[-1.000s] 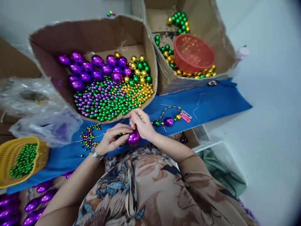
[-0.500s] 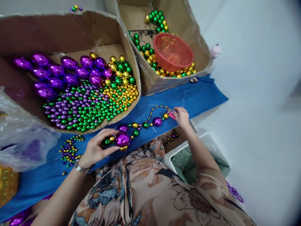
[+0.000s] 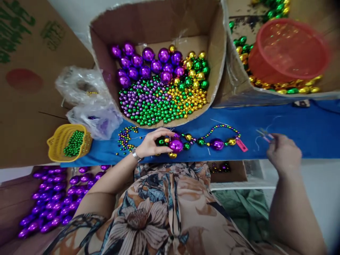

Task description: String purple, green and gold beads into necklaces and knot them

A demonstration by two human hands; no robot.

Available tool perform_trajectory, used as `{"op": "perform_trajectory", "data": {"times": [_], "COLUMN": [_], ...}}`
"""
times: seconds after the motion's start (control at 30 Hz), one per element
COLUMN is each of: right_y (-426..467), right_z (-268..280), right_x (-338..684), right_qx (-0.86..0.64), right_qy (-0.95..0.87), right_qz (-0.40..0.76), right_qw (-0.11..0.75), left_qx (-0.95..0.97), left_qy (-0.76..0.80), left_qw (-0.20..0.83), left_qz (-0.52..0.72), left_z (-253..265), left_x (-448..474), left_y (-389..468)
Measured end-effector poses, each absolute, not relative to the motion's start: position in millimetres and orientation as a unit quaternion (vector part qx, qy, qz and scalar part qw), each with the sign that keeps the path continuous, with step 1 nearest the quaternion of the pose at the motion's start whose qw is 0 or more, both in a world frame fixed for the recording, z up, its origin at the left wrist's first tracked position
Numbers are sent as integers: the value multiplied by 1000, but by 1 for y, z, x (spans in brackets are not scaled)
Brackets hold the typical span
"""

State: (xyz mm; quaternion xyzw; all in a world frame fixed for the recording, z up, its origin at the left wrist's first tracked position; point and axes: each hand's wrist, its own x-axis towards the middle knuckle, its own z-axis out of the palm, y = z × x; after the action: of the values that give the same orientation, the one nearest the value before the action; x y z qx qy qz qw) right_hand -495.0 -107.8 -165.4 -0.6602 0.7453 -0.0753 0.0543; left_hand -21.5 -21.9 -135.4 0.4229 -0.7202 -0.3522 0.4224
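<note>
Carries the small snips [image 3: 264, 134] away rightward with the right hand [image 3: 285, 152], well clear now of the pink tag [image 3: 240, 145], after reaching beside it half a second ago. Holds them in nearly closed fingers; cannot tell the opening of the blades for blur. Keeps the left hand [image 3: 154, 143] parted about the large purple bead [image 3: 175, 145], thumb below and fingers above. Leaves the string of beads [image 3: 217, 144] on the blue cloth [image 3: 318, 134], stretched from the left hand to the pink tag, with a thin arc of small beads behind. Shows loose beads [image 3: 124, 140] near the left wrist, farther left a yellow basket [image 3: 55, 143], and just beyond the left hand a cardboard box [image 3: 156, 24] of beads.
</note>
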Motion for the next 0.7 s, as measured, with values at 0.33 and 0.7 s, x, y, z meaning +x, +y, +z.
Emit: {"op": "perform_trajectory", "data": {"times": [0.33, 0.7], "right_y": [-103, -121], "right_z": [-128, -134], "right_x": [-293, -255], "right_qx": [-814, -813], "right_qy": [311, 209], "right_qz": [-130, -87], "right_qw": [473, 536], "left_qx": [385, 378], "left_qy": [-712, -669], "left_qw": [423, 402], "left_qz": [-407, -498], "left_z": [-139, -142], "left_x": [-16, -9], "left_y": [-27, -32]}}
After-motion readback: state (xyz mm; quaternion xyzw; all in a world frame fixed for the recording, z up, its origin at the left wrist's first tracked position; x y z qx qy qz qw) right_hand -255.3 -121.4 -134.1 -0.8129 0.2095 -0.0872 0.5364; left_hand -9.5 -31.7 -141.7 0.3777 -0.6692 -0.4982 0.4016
